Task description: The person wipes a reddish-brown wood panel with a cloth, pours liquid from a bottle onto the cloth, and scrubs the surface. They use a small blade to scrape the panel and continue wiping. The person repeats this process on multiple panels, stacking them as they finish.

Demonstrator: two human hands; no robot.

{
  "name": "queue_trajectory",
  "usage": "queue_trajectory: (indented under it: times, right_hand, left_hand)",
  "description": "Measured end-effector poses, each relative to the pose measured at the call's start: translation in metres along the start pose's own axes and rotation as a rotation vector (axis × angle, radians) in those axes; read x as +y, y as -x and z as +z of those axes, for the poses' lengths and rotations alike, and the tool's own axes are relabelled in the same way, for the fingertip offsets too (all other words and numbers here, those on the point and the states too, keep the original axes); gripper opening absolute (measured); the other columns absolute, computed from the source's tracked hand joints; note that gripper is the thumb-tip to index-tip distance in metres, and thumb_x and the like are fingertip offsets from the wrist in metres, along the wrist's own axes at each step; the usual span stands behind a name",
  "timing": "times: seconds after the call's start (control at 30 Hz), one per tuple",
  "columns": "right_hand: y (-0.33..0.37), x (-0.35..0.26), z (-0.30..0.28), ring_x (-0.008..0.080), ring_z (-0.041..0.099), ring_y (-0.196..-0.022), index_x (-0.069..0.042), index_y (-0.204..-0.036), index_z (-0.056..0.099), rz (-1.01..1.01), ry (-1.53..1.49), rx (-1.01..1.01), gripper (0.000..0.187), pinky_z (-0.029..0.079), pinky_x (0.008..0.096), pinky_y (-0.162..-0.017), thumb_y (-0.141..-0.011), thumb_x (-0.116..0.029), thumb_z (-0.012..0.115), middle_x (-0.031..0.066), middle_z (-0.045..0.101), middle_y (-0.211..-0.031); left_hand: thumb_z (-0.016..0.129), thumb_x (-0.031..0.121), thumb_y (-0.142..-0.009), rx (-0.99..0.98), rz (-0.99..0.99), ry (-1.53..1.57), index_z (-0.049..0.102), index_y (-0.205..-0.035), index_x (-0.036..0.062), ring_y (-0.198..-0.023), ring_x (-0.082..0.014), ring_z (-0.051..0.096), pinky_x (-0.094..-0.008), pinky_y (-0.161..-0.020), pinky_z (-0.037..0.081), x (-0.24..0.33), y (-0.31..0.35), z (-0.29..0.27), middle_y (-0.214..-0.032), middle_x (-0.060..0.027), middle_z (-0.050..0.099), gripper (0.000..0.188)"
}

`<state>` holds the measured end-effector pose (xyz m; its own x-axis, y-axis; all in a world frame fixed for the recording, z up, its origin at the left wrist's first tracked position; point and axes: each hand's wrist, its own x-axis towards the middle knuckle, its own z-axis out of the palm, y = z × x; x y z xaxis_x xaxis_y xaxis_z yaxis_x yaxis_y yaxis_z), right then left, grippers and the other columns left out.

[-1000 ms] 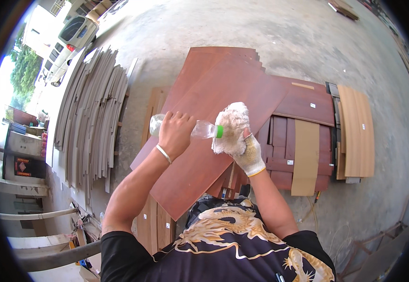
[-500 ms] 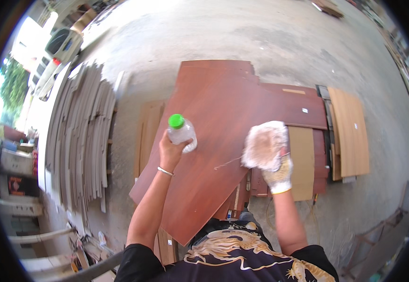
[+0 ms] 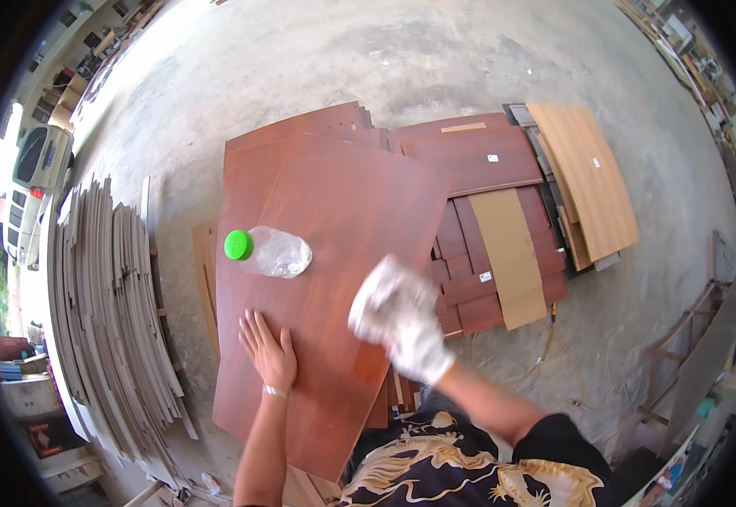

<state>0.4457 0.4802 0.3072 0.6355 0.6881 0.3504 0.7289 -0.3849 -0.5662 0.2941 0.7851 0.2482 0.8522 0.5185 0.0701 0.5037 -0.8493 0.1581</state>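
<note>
A reddish-brown wood panel (image 3: 334,228) lies on a stack of like boards in front of me. My left hand (image 3: 268,355), bare with a bangle at the wrist, rests flat on it with the fingers stretched out. Just beyond that hand a clear plastic bottle (image 3: 279,253) with a green cap stands on the panel. My right hand (image 3: 418,342), in a whitish knitted glove, is smeared by motion near the panel's right edge. It grips a fluffy white cloth (image 3: 391,296) against or just over the surface; I cannot tell which.
More reddish-brown boards (image 3: 469,156) lie to the right, with a brown cardboard strip (image 3: 507,253) across them. Past these leans a light wood panel (image 3: 583,177). A long stack of grey boards (image 3: 106,313) lies at the left. A cable (image 3: 537,363) trails on the floor at the right.
My left hand has let go of the bottle, which now stands on the panel, and lies flat nearer me. The right hand has brought the cloth left, over the panel. The view has shifted too.
</note>
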Motion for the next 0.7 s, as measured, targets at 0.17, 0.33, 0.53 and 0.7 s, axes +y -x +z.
queue_trajectory:
  times: [0.17, 0.33, 0.53, 0.7]
  right_hand:
    - [-0.110, 0.237, -0.045, 0.0472, 0.036, -0.152, -0.022, -0.151, 0.061, 0.264, 0.230, 0.401, 0.054, 0.024, 0.0574, -0.129, -0.098, -0.015, 0.056, 0.0195, 0.050, -0.158]
    - [-0.062, 0.096, -0.016, 0.0496, 0.040, -0.145, -0.018, -0.148, 0.058, 0.137, -0.050, 0.280, 0.064, 0.028, 0.0653, -0.123, -0.087, -0.002, 0.060, 0.0201, 0.049, -0.155]
    - [-0.112, 0.215, -0.035, 0.0434, 0.040, -0.151, 0.001, -0.153, 0.054, 0.347, 0.598, 0.149, 0.061, 0.022, 0.0555, -0.131, -0.097, -0.023, 0.061, 0.0188, 0.049, -0.162]
    - [-0.207, 0.197, 0.014, 0.0397, 0.032, -0.158, -0.003, -0.160, 0.047, 0.312, 0.659, -0.147, 0.068, 0.019, 0.0539, -0.132, -0.101, -0.034, 0.057, 0.0182, 0.044, -0.167]
  left_hand:
    - [0.052, 0.036, -0.105, -0.071, 0.095, -0.002, 0.028, -0.165, -0.0056, -0.164, -0.0442, 0.013, -0.0577, -0.133, 0.006, 0.035, 0.008, 0.002, -0.175, -0.0275, 0.021, 0.077]
    - [0.053, 0.034, -0.103, -0.095, 0.054, -0.051, 0.030, -0.165, -0.0055, -0.164, -0.0452, 0.014, -0.0585, -0.133, 0.006, 0.011, 0.020, -0.017, -0.175, -0.0279, 0.020, 0.077]
    - [0.056, 0.029, -0.098, -0.197, 0.318, 0.026, 0.049, -0.159, 0.0070, -0.161, -0.0463, 0.024, -0.0629, -0.132, 0.011, 0.026, 0.009, -0.020, -0.172, -0.0264, 0.031, 0.065]
    - [0.061, 0.029, -0.096, -0.196, 0.311, 0.067, 0.060, -0.152, 0.0131, -0.159, -0.0445, 0.029, -0.0665, -0.130, 0.014, 0.020, 0.016, -0.030, -0.170, -0.0236, 0.037, 0.059]
